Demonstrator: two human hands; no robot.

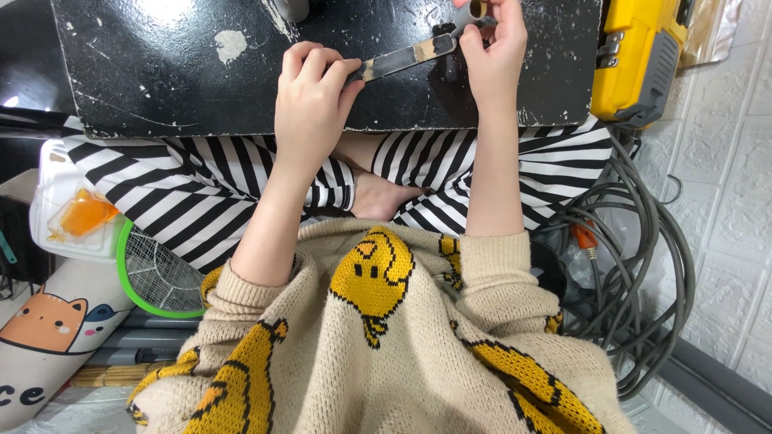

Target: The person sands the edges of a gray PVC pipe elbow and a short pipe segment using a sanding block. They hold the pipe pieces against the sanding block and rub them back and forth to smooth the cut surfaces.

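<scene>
My left hand (312,100) grips the near end of a long, worn grey tool handle (406,57) that lies across a black paint-flecked work surface (161,72). At the tool's far end my right hand (492,56) pinches a small tan cylindrical piece (476,10) between its fingertips. The tool's head is partly hidden by those fingers. Both arms reach forward from beige knitted sleeves with yellow patterns, above black-and-white striped trousers (185,189).
A yellow power tool case (639,56) sits at the surface's right edge. Grey coiled cables (643,241) lie by the white wall at right. At left are a green-rimmed mesh racket (157,277), a white box (60,201) with an orange packet, and a cat-print cushion (48,329).
</scene>
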